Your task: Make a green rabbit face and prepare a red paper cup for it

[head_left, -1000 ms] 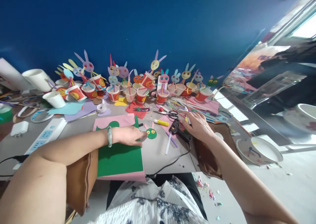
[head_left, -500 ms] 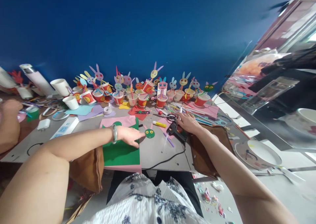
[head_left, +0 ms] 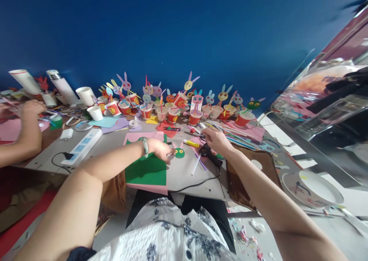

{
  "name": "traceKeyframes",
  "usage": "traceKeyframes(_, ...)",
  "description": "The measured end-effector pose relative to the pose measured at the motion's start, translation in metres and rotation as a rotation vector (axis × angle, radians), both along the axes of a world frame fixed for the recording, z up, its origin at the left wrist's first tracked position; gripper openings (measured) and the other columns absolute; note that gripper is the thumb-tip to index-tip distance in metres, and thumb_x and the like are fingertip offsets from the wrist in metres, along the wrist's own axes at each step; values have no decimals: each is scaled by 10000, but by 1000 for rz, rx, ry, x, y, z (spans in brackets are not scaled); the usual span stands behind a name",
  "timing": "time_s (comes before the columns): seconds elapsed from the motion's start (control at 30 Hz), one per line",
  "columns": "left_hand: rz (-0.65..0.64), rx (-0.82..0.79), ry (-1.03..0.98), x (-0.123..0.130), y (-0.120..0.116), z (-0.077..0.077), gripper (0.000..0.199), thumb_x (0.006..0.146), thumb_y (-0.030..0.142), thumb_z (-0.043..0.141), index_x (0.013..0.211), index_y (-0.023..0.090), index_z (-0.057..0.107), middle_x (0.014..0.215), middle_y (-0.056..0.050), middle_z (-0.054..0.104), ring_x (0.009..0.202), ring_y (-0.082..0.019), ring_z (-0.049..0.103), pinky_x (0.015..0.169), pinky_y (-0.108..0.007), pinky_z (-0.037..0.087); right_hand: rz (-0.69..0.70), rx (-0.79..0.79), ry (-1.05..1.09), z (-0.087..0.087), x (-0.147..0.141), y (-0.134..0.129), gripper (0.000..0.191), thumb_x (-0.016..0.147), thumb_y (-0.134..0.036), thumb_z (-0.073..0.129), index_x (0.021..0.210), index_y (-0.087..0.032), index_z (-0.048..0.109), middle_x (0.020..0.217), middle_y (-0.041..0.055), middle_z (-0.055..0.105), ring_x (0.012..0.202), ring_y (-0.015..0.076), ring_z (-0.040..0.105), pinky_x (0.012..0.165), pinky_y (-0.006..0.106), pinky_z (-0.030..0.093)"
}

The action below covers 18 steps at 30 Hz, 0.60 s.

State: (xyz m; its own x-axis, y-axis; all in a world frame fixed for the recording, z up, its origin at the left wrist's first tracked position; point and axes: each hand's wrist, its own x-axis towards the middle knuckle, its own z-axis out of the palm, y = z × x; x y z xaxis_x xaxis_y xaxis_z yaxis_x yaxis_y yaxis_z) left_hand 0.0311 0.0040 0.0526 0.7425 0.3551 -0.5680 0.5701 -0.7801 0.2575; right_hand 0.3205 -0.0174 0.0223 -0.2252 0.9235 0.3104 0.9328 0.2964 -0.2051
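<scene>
Okay, left hand [head_left: 161, 149]: fingers bent down at the left edge of the green paper face [head_left: 179, 154]; can't tell if they pinch it or just sit beside it. Right hand [head_left: 217, 140]: fingers bunched by the scissors [head_left: 190, 133], partly covering the handles; can't tell whether I've got them gripped. Face lies flat on the tabletop [head_left: 186, 174], right of the green sheet [head_left: 148, 173], which is on a pink sheet [head_left: 156, 188]. Yellow marker [head_left: 190, 143] just beyond the face, black glue gun [head_left: 213, 156] to its right, cord trailing. Farther out, cups with rabbit figures [head_left: 195, 118] along the blue wall [head_left: 172, 31]; another person's hand [head_left: 36, 107] far left. I'd call the step tool handling around the face; next move calls for a light left touch and a sure right grip.
</scene>
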Motion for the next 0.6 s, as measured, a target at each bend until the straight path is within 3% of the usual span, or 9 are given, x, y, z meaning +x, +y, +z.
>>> traceKeyframes(0.17, -12, -22, -53, -2, 10, -5, 393, 906, 396, 598, 1226, 174, 648, 1080, -79, 714, 847, -197, 603, 748, -296, 475, 131, -33, 52, -7, -45, 3, 295, 892, -153, 471, 1051, -188, 718, 1023, 103, 739, 870, 216, 670, 765, 296, 484)
traceKeyframes(0.3, -64, -89, -95, -2, 15, -8, 427, 915, 348, 597, 1283, 134, 629, 1079, -93, 714, 850, -194, 607, 756, -289, 480, 164, -15, 146, -13, -71, 2, 290, 885, -173, 496, 1104, -171, 686, 985, 101, 712, 788, 201, 644, 739, 303, 492)
traceKeyframes(0.5, -107, -150, -163, -4, 26, -15, 434, 906, 322, 608, 1297, 135, 637, 1068, -91, 720, 866, -197, 626, 785, -290, 484, 241, 290, 438, -15, -99, -22, 203, 893, -123, 494, 1014, -218, 626, 846, 43, 605, 756, 200, 599, 707, 328, 504)
traceKeyframes(0.6, -83, -200, -217, -4, 34, -24, 359, 852, 257, 669, 1196, 158, 691, 1018, -58, 730, 854, -182, 636, 810, -276, 489, 417, 320, 469, -13, -118, -47, 298, 919, -60, 448, 1098, -235, 609, 810, 20, 550, 671, 168, 562, 625, 297, 487)
